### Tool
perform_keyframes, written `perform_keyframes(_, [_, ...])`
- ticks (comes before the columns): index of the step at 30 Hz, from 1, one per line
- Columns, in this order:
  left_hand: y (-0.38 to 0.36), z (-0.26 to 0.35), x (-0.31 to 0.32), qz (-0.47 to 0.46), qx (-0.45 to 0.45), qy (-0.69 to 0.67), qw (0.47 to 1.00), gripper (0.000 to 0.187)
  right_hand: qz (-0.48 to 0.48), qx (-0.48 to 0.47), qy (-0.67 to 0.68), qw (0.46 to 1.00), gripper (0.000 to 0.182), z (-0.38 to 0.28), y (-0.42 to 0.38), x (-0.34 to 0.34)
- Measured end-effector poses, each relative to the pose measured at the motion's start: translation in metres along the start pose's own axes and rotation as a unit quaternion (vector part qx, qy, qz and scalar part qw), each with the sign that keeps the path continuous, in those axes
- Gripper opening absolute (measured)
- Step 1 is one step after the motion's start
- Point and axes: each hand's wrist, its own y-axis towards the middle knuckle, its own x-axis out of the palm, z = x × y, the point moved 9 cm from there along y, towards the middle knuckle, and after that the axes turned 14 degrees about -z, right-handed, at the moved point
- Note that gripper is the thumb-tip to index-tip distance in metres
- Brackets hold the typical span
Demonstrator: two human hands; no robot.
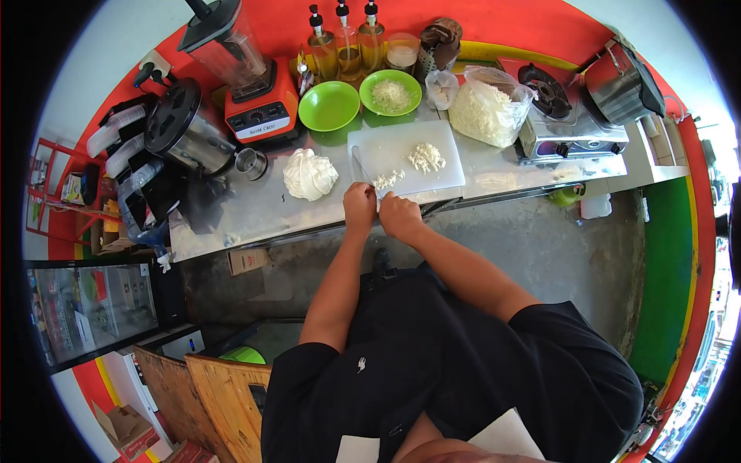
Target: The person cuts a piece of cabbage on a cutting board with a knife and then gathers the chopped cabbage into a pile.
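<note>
My left hand (359, 207) is closed at the near edge of the white cutting board (405, 133), its fingers curled; whatever it holds is hidden. Beside it, my right hand (400, 215) is wrapped around the handle end of a knife (360, 164), whose blade slants over the left part of the board. Just past my hands lies a small heap of chopped white bits (388, 180). A larger chopped white pile (427, 157) sits farther right on the board. Left of the board rests a crumpled white bundle (310, 174).
Behind the board stand an empty green bowl (329, 106) and a green bowl with white shreds (402, 76). A blender (261, 112), metal pot (189, 131) and metal cup (251, 163) are left. Right are a filled plastic bag (486, 108), gas stove (575, 139) and stockpot (624, 85).
</note>
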Motion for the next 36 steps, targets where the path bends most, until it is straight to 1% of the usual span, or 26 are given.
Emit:
perform_keyframes(3, [0.004, 0.007, 0.000, -0.011, 0.033, 0.040, 0.999, 0.009, 0.014, 0.009, 0.010, 1.000, 0.020, 0.001, -0.005, 0.009])
perform_keyframes(5, [0.003, 0.010, 0.001, -0.022, 0.019, 0.054, 0.998, 0.009, 0.000, 0.032, 0.046, 0.998, 0.021, 0.009, -0.003, 0.019])
perform_keyframes(9, [0.002, 0.007, 0.005, -0.035, 0.006, 0.052, 0.998, 0.010, 0.011, 0.015, 0.031, 0.999, 0.023, 0.012, 0.009, 0.014])
perform_keyframes(11, [-0.001, 0.010, 0.000, -0.016, -0.008, 0.089, 0.996, 0.010, 0.014, 0.011, 0.016, 1.000, 0.023, 0.007, 0.009, 0.007])
perform_keyframes(15, [-0.001, 0.004, -0.003, -0.024, -0.017, 0.074, 0.997, 0.008, 0.004, 0.001, 0.011, 1.000, 0.023, 0.002, -0.004, 0.013])
perform_keyframes(17, [-0.002, 0.003, -0.005, 0.006, -0.005, 0.067, 0.998, 0.006, -0.021, 0.039, 0.050, 0.998, 0.024, 0.009, -0.005, 0.022])
perform_keyframes(20, [-0.004, 0.010, -0.006, -0.009, -0.023, 0.070, 0.997, 0.005, 0.000, 0.007, 0.032, 0.999, 0.024, 0.011, 0.008, 0.019])
perform_keyframes(21, [-0.005, 0.009, -0.002, -0.012, -0.021, 0.069, 0.997, 0.005, 0.000, 0.011, 0.033, 0.999, 0.024, 0.013, 0.007, 0.016])
perform_keyframes(23, [-0.007, 0.008, -0.004, 0.013, 0.004, 0.058, 0.998, 0.005, 0.014, 0.001, 0.014, 1.000, 0.021, 0.008, 0.005, 0.007])
perform_keyframes(24, [-0.007, 0.011, -0.005, 0.011, 0.005, 0.058, 0.998, 0.005, 0.014, 0.002, 0.015, 1.000, 0.021, 0.008, 0.003, 0.009])
perform_keyframes(27, [-0.009, 0.010, -0.007, 0.015, -0.019, 0.046, 0.999, 0.006, 0.012, 0.007, 0.023, 1.000, 0.020, 0.004, -0.005, 0.017])
perform_keyframes(29, [-0.008, 0.006, -0.004, 0.005, -0.030, 0.070, 0.997, 0.006, -0.010, 0.038, 0.060, 0.997, 0.021, 0.010, -0.006, 0.025])
perform_keyframes(30, [-0.008, 0.007, -0.004, 0.005, -0.030, 0.070, 0.997, 0.006, -0.010, 0.038, 0.060, 0.997, 0.021, 0.011, -0.005, 0.023])
perform_keyframes(32, [-0.011, 0.014, -0.005, 0.012, -0.008, 0.095, 0.995, 0.008, -0.007, 0.009, 0.056, 0.998, 0.021, 0.009, -0.001, 0.019])
perform_keyframes(36, [-0.012, 0.021, -0.005, 0.004, 0.001, 0.110, 0.994, 0.011, -0.002, 0.004, 0.024, 1.000, 0.020, 0.004, 0.000, 0.007])
